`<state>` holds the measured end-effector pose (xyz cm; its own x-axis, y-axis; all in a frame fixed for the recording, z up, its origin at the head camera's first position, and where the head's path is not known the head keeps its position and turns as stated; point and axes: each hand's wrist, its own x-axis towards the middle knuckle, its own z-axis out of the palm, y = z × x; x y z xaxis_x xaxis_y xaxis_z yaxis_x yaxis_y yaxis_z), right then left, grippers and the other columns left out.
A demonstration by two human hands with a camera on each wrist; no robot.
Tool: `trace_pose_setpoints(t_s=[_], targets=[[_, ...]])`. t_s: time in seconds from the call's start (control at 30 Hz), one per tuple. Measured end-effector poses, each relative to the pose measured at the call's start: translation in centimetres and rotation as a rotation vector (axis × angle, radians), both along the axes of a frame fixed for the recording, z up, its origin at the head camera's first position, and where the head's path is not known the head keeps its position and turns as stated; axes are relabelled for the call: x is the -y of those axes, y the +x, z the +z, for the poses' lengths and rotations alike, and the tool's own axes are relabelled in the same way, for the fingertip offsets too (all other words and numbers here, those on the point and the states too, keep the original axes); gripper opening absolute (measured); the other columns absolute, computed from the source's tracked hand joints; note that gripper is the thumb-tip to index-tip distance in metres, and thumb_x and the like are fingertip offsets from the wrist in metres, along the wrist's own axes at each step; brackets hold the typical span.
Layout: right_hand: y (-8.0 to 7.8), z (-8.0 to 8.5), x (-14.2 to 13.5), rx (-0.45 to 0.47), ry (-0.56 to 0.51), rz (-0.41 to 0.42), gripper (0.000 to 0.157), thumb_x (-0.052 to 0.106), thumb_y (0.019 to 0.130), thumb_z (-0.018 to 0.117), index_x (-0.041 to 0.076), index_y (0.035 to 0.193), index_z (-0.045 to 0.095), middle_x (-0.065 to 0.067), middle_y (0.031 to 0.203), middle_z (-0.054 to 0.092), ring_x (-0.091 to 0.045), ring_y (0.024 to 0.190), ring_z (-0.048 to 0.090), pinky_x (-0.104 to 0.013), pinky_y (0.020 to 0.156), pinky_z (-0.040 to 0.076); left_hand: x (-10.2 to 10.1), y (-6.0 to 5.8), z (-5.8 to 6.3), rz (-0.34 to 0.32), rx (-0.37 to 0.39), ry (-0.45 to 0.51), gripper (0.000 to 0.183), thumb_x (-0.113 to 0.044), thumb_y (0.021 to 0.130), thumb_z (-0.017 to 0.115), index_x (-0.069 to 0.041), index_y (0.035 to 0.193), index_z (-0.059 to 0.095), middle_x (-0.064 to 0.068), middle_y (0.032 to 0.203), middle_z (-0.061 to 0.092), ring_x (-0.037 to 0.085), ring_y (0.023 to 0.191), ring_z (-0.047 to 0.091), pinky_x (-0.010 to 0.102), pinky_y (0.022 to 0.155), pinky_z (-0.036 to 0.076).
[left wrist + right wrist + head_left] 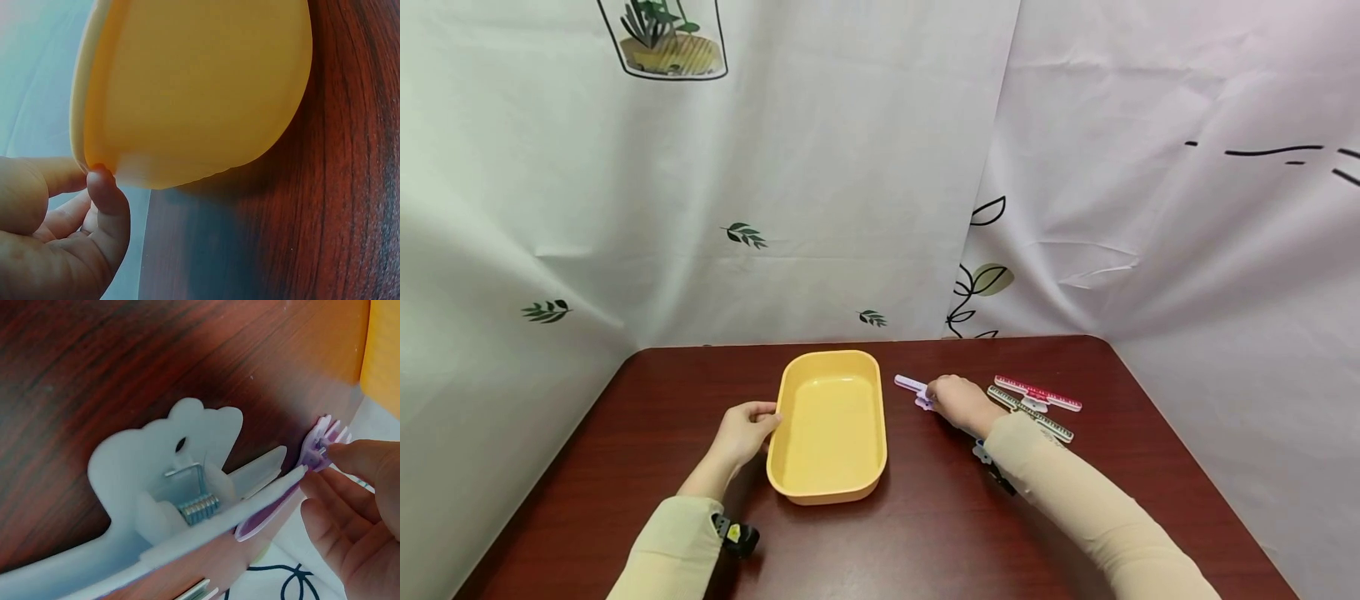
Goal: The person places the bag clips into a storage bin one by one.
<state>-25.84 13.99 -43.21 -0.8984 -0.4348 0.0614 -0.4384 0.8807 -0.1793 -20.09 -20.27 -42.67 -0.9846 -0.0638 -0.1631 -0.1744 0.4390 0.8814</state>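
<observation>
A yellow rectangular tray (pixel 829 433) sits on the dark red table, and my left hand (pixel 745 433) pinches its left rim. In the left wrist view the thumb (pixel 107 194) is inside the tray's rim, the other fingers outside. To the tray's right, my right hand (pixel 962 402) pinches a purple long-bar clip (pixel 912 383) by its shaped handle. Part of that clip is hidden by the hand. A pale blue clip (pixel 169 456) with a metal spring lies nearest the right wrist camera, partly covered by the forearm in the head view.
Right of my right forearm lie a red clip (pixel 1037 392) and a green-and-white clip (pixel 1052 425), close together. A white patterned cloth (pixel 850 167) hangs behind the table's far edge and along both sides.
</observation>
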Motion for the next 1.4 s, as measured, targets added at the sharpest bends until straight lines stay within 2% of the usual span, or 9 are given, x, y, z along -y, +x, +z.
trace_pose_setpoints(t_s=[0.13,0.3,0.4,0.67,0.8,0.93,1.07,1.23,1.4], targets=[[0.3,0.0,0.2,-0.031,0.059,0.023,0.012,0.011,0.088,0.06,0.014,0.089,0.072,-0.004,0.084,0.063,-0.026,0.079,0.063,-0.043,0.068,0.054,0.1,0.1,0.0,0.002,0.007,-0.002,0.038,-0.011,0.094,0.054,0.008,0.127,0.052,0.021,0.105,0.063,0.012,0.071,0.061,0.029,0.057,0.055],[0.4,0.0,0.2,-0.091,0.113,0.058,0.013,0.008,0.085,0.062,0.016,0.084,0.072,-0.002,0.081,0.061,-0.026,0.081,0.063,-0.043,0.067,0.054,0.2,0.1,0.1,0.006,0.018,-0.008,0.038,-0.012,0.095,0.054,0.006,0.127,0.052,0.019,0.104,0.063,0.012,0.072,0.06,0.029,0.058,0.055],[0.4,0.1,0.3,-0.095,0.125,0.071,0.014,0.005,0.084,0.061,0.015,0.083,0.071,-0.002,0.082,0.062,-0.025,0.083,0.063,-0.041,0.068,0.054,0.4,0.1,0.1,0.008,0.021,-0.012,0.038,-0.013,0.095,0.054,0.006,0.128,0.052,0.019,0.105,0.062,0.013,0.072,0.061,0.029,0.058,0.055],[0.3,0.3,0.2,-0.095,0.139,0.115,0.024,0.004,0.086,0.058,0.019,0.093,0.074,-0.002,0.085,0.062,-0.024,0.086,0.06,-0.041,0.068,0.054,0.4,0.1,0.3,0.022,0.022,-0.011,0.038,-0.012,0.095,0.054,0.006,0.128,0.052,0.02,0.107,0.063,0.012,0.073,0.06,0.028,0.058,0.054],[0.6,0.2,-0.3,-0.087,0.143,0.101,0.019,0.006,0.084,0.062,0.02,0.089,0.075,-0.001,0.082,0.06,-0.022,0.082,0.06,-0.038,0.065,0.054,0.0,0.0,0.2,0.004,0.016,0.008,0.038,-0.013,0.095,0.054,0.006,0.128,0.051,0.021,0.107,0.063,0.013,0.073,0.061,0.028,0.058,0.055],[0.8,0.1,-0.4,-0.092,0.113,0.1,0.008,0.017,0.083,0.067,0.019,0.084,0.075,0.001,0.08,0.062,-0.021,0.079,0.06,-0.036,0.066,0.053,-0.3,-0.2,0.1,0.005,0.008,0.017,0.038,-0.012,0.094,0.055,0.007,0.127,0.052,0.021,0.107,0.063,0.012,0.072,0.061,0.028,0.057,0.055],[1.0,0.0,-0.2,-0.091,0.065,0.091,0.012,0.025,0.084,0.067,0.018,0.078,0.074,0.001,0.079,0.064,-0.022,0.079,0.062,-0.038,0.067,0.053,-0.3,-0.2,0.0,0.014,0.011,0.01,0.038,-0.012,0.094,0.055,0.007,0.127,0.052,0.022,0.107,0.063,0.012,0.072,0.06,0.029,0.057,0.055],[1.0,-0.2,0.0,-0.08,0.053,0.046,0.012,0.022,0.083,0.065,0.019,0.073,0.072,0.003,0.078,0.063,-0.023,0.08,0.063,-0.04,0.066,0.053,-0.2,-0.2,-0.1,0.01,0.007,0.009,0.038,-0.012,0.094,0.055,0.006,0.127,0.052,0.022,0.108,0.063,0.012,0.073,0.061,0.03,0.059,0.055],[0.8,-0.5,0.2,-0.072,0.046,0.037,0.013,0.026,0.084,0.066,0.019,0.075,0.072,0.003,0.08,0.067,-0.02,0.079,0.064,-0.038,0.065,0.054,0.0,-0.2,-0.1,0.017,0.003,0.008,0.038,-0.011,0.094,0.054,0.007,0.127,0.053,0.021,0.107,0.063,0.011,0.072,0.06,0.029,0.057,0.055]])
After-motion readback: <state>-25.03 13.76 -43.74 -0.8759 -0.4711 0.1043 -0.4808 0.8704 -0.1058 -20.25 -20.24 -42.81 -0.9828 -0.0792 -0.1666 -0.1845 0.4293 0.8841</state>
